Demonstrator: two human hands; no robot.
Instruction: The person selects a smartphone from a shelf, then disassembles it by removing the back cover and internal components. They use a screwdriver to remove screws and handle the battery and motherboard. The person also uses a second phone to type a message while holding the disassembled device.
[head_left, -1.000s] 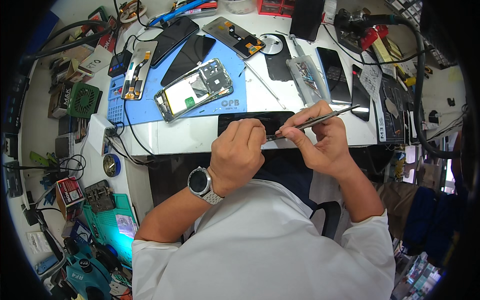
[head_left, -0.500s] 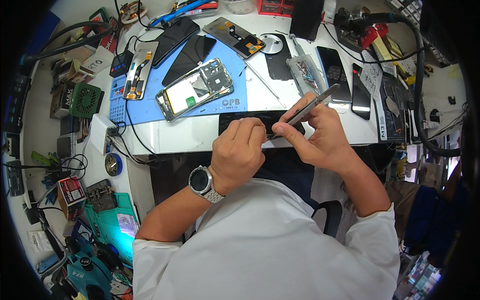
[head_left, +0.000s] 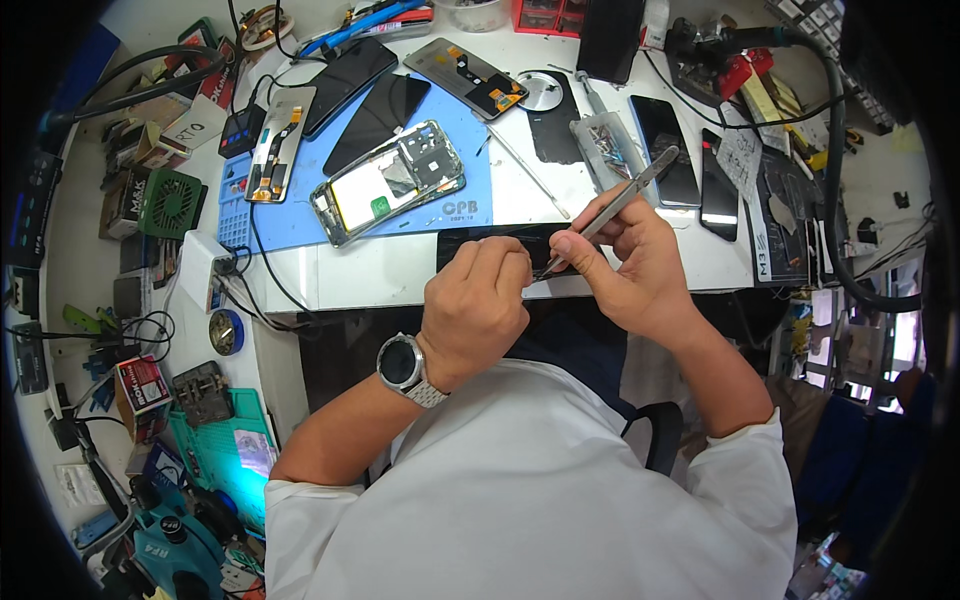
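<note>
A black phone screen or phone [head_left: 530, 234] lies crosswise at the table's front edge, partly covered by my hands. My left hand [head_left: 477, 300] rests over it with the fingers curled and pressed together; whatever they pinch is hidden. In my right hand [head_left: 635, 262] is a pair of metal tweezers [head_left: 625, 194], gripped between thumb and fingers. The thin points slant down to the left, close to my left fingertips. Just beyond my hands, an opened phone [head_left: 385, 182] shows its battery and inner parts on a blue mat [head_left: 290, 225].
A thin metal tool [head_left: 528, 170] lies beyond my hands. Loose screens [head_left: 468, 78] and dark phones [head_left: 665, 150] surround a clear tray of small parts [head_left: 608, 145]. At left are a white power block [head_left: 203, 265] with cables and a teal microscope [head_left: 170, 540].
My right hand has shifted slightly left and turned the tweezers steeper, their points now showing beside my left fingertips. My left hand has barely moved.
</note>
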